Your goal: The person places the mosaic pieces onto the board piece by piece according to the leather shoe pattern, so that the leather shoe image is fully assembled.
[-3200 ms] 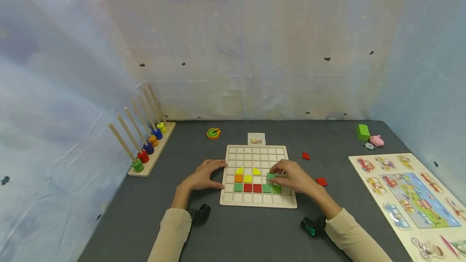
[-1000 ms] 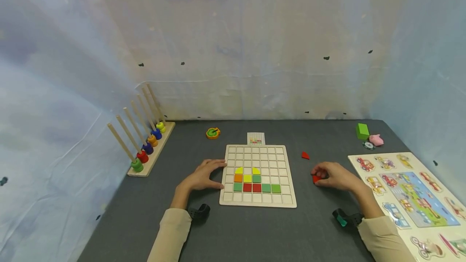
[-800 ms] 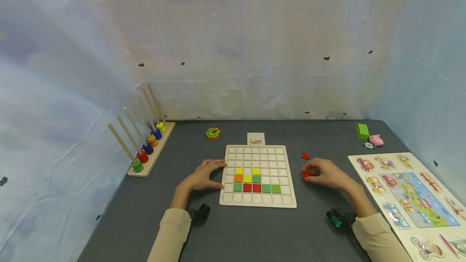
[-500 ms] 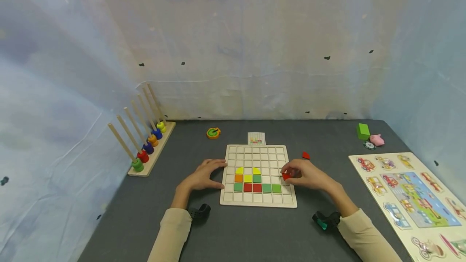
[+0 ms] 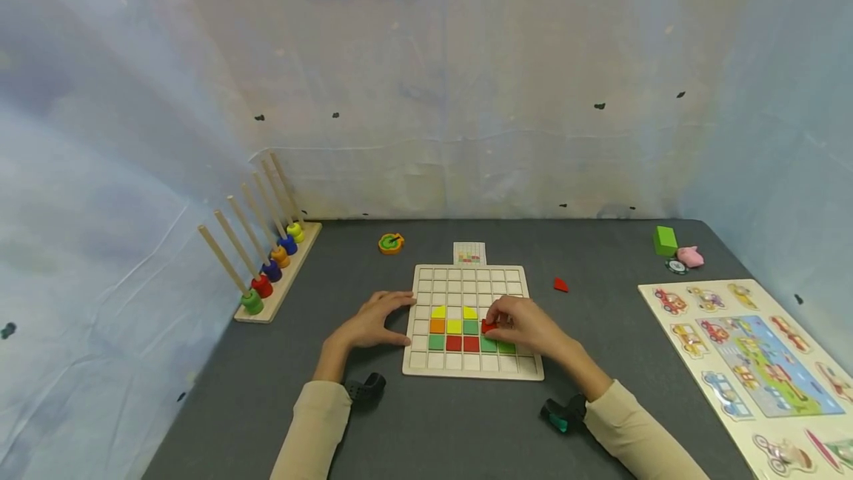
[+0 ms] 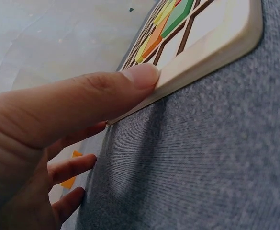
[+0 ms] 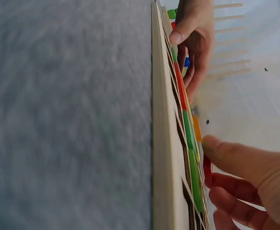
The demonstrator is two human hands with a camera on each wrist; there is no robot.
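Observation:
A wooden grid board (image 5: 472, 281) lies on the dark table, with yellow, orange, green and red tiles in its lower rows. My right hand (image 5: 523, 326) hovers over the board and pinches a red tile (image 5: 489, 326) just right of the green tile in the middle row. In the right wrist view the red tile (image 7: 207, 168) sits between thumb and fingers above the board's edge (image 7: 161, 143). My left hand (image 5: 370, 321) rests flat against the board's left edge, thumb (image 6: 106, 91) pressed to the board's rim (image 6: 211, 52).
Another red piece (image 5: 560, 285) lies right of the board. A small pattern card (image 5: 469, 252) sits behind it, with an orange-green toy (image 5: 390, 244). A peg rack with rings (image 5: 266, 272) stands left. A vehicle puzzle (image 5: 753, 354), green block (image 5: 663, 241) and pink toy (image 5: 689, 256) are right.
My right hand picked up a red tile from the table right of the board and carried it left over the grid. The left hand stayed at the board's edge.

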